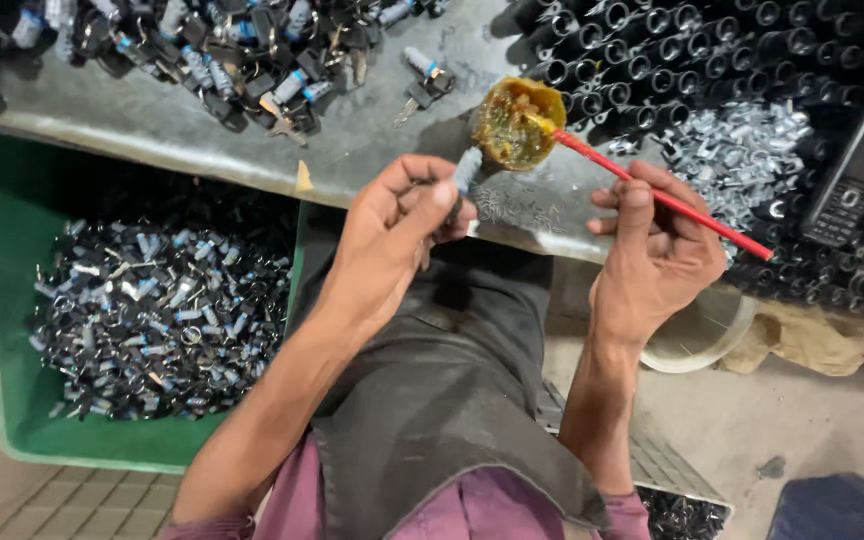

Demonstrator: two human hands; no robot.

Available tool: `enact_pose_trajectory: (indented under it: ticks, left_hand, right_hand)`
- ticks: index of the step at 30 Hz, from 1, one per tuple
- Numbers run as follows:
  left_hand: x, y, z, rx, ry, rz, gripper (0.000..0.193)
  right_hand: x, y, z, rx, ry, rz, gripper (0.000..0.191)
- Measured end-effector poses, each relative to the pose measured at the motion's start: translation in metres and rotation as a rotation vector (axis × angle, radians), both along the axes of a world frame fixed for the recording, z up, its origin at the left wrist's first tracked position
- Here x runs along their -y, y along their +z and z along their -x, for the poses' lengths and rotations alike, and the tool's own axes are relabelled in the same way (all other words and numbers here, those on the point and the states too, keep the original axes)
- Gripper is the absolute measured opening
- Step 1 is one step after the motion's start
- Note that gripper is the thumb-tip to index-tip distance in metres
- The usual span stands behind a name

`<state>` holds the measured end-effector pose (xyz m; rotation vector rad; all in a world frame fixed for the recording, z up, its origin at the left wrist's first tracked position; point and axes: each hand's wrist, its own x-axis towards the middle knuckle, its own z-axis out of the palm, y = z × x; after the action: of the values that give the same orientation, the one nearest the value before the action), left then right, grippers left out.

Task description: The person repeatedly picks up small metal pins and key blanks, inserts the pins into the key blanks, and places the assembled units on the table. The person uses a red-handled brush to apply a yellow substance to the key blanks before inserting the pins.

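Observation:
My left hand (pixel 392 225) grips a small grey cylindrical lock part (pixel 466 170) between thumb and fingers, just below a small round cup of yellow grease (pixel 514 125) that sits on the grey bench (pixel 372 140). My right hand (pixel 652 250) holds a thin red stick (pixel 672 200); its tip rests in the yellow grease. The two hands are close together at the bench's front edge, above my lap.
A green crate (pixel 12 390) of finished metal parts stands at the left. Black cylinder lock bodies (pixel 692 50) and silver clips (pixel 742 150) cover the bench at right, beside a black mobile phone (pixel 842 195). More parts with keys (pixel 242 60) lie at the back left. A white bowl (pixel 702 335) sits below.

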<state>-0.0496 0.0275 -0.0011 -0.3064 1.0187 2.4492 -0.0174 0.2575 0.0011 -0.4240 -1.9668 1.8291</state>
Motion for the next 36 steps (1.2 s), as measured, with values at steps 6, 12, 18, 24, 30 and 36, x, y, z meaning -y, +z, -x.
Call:
enact_pose_trajectory:
  ticks: [6, 12, 18, 24, 30, 36]
  left_hand:
    - [-0.010, -0.037, 0.007, 0.170, 0.029, -0.220, 0.021]
    - [-0.012, -0.021, 0.006, 0.218, 0.018, -0.300, 0.024]
    - [0.083, 0.038, 0.000, -0.666, -0.529, 0.727, 0.024]
    - [0.125, 0.055, 0.007, -0.903, -0.522, 1.880, 0.014]
    - [0.019, 0.001, 0.119, -1.094, -0.146, 1.832, 0.023]
    - [0.039, 0.014, 0.113, -1.264, -0.058, 1.710, 0.018]
  right_hand:
    - [-0.005, 0.014, -0.008, -0.030, 0.006, 0.285, 0.016]
    - [0.006, 0.014, -0.004, -0.048, -0.014, 0.063, 0.019]
    - [-0.004, 0.029, 0.013, 0.257, 0.135, -0.102, 0.019]
    - [0.023, 0.024, -0.001, 0.558, 0.566, -0.228, 0.018]
    - [0.088, -0.005, -0.007, 0.237, 0.617, -0.624, 0.028]
    - [0.102, -0.026, 0.003, 0.069, 0.543, -0.845, 0.035]
